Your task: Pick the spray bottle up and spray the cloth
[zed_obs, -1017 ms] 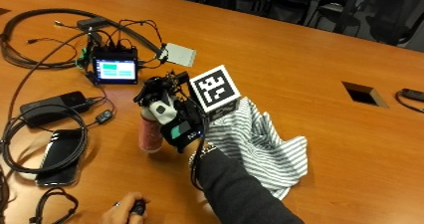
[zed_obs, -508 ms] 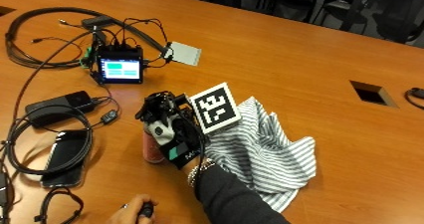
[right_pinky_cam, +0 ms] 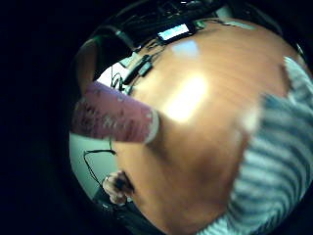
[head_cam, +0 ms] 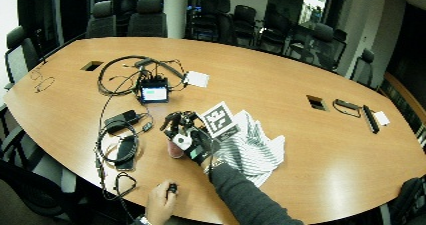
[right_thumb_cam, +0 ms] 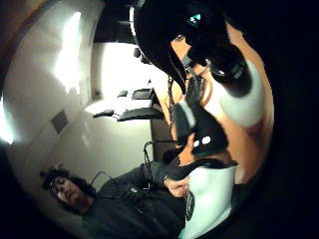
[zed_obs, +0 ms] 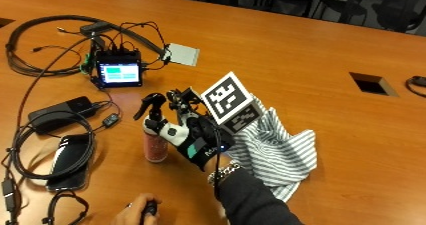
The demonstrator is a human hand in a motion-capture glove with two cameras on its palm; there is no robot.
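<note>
**Gloved hand wrapped on the spray bottle, cloth beside it**

We see the fingers [zed_obs: 174, 133] of the gloved right hand [zed_obs: 197, 137] curled round the neck of the spray bottle [zed_obs: 156, 135], just under its black trigger head. The bottle is upright. In the outside view we cannot tell whether its base rests on the tabletop [zed_obs: 319, 65] or is just off it. In the little-finger-side palm view the pink body of the bottle [right_pinky_cam: 115, 119] lies close to the palm, with the wood beyond it.

Just beside the hand, on the side away from the bottle, the striped cloth [zed_obs: 283, 147] lies crumpled on the tabletop, toward the near edge where we see the person's dark sleeve [zed_obs: 249, 200]. The cloth and the bottle are apart, with the hand between them.

The bare left hand [zed_obs: 140, 214] rests at the near edge, holding a small dark object that we cannot make out.

Farther out toward the left end of the tabletop lie a phone [zed_obs: 66, 160], a black power adapter [zed_obs: 60, 112] and looped cables [zed_obs: 40, 30]. A small lit screen [zed_obs: 118, 74] stands beyond the bottle, toward the far edge.
</note>
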